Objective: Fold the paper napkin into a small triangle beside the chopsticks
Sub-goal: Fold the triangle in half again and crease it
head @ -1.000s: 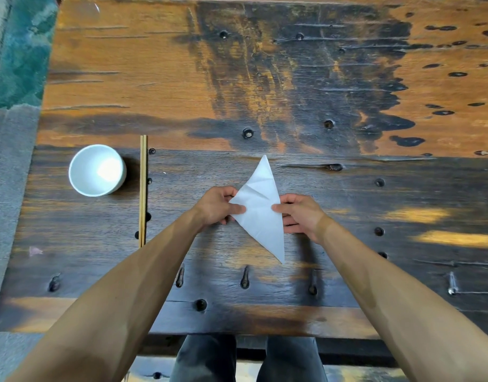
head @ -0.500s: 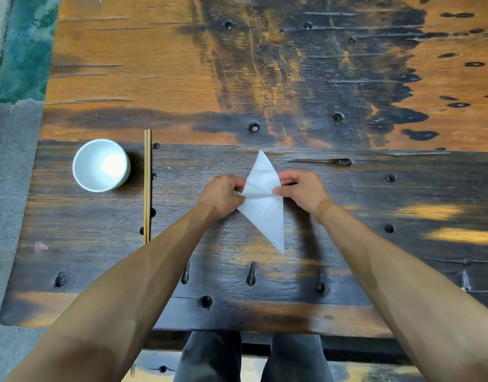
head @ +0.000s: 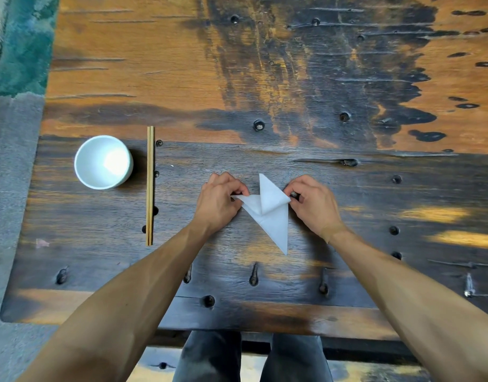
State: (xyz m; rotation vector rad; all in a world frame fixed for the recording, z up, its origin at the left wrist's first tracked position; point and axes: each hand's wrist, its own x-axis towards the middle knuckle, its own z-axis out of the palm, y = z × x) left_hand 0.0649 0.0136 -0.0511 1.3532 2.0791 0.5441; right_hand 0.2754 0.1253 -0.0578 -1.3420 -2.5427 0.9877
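White paper napkin (head: 271,219) lies mid-table on the dark plank of the worn wooden table (head: 347,244), partly folded; long point aims toward the near edge, a second flap stands up with its tip pointing to the far side; left corner drawn out sideways; left hand (head: 219,201) pinches that left corner, fingers curled closed around the paper, knuckles up; right hand (head: 311,202) pinches the right corner where the raised flap bends over, fingers likewise curled shut on the paper; both forearms bare, coming in from the near edge; napkin sits between the two hands, touching both; pair of wooden chopsticks (head: 150,186) lies straight, side by side, well left of the napkin, running from far to near; white bowl (head: 103,162) just left of the chopsticks, upright, looks empty inside; napkin well apart from chopsticks, left hand in between; table top is orange-brown on far half, near black on near half, dotted with dark bolt heads; teal rug (head: 22,45) at far left corner off the table; grey floor (head: 11,188) along the left side; dark trouser legs (head: 209,357) below the near edge.
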